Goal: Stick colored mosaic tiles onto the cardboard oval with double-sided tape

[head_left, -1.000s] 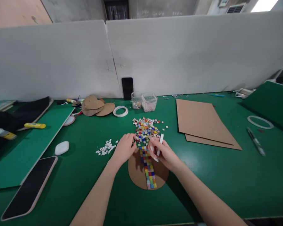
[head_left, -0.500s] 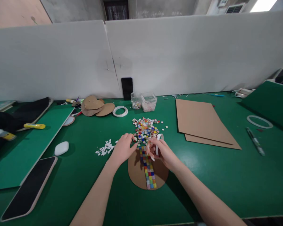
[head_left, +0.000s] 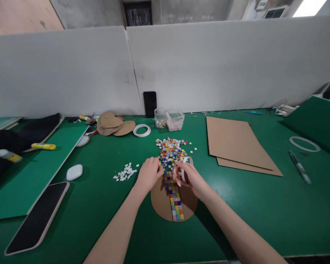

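Near the green table's (head_left: 250, 220) front edge, the multicoloured square-tile strip (head_left: 177, 204) on round brown cardboard (head_left: 160, 205) could be skewed by the white ring (head_left: 183, 173) held in the right hand (head_left: 192, 176); the narrowed left hand's (head_left: 148, 172) contents cannot be told.

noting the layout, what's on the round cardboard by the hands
A strip of coloured tiles runs across the round cardboard, bare on both sides. The left hand and right hand hide parts of its far end; anything beneath can't be seen.
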Available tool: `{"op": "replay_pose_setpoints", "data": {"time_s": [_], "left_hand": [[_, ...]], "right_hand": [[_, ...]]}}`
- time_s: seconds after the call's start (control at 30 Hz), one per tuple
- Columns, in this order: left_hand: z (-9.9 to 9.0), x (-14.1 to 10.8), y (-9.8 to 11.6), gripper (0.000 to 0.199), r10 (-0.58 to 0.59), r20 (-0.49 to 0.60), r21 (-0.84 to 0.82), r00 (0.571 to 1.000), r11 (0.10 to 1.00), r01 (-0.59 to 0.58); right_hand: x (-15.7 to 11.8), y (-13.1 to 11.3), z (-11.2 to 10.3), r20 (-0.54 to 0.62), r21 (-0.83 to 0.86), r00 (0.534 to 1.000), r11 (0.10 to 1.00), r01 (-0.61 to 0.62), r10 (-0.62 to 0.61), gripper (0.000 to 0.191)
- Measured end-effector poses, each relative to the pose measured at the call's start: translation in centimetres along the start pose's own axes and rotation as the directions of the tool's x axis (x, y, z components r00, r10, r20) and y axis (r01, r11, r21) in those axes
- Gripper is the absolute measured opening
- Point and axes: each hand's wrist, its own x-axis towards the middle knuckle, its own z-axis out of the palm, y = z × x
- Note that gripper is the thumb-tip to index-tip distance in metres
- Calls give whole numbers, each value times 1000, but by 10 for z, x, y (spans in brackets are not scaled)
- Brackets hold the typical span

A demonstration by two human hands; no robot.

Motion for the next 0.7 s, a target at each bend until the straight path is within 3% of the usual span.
{"op": "replay_pose_setpoints", "data": {"time_s": [0.33, 0.7], "left_hand": [[-4, -1, 4, 18, 10, 20, 38, 1000, 999, -11], [-8, -3, 2, 34, -21, -67, -105, 998, 994, 14]], "right_hand": [[2, 2, -4, -11, -5, 998, 998, 58, -58, 33], [3, 2, -1, -49, -52, 997, 997, 49, -52, 37]]}}
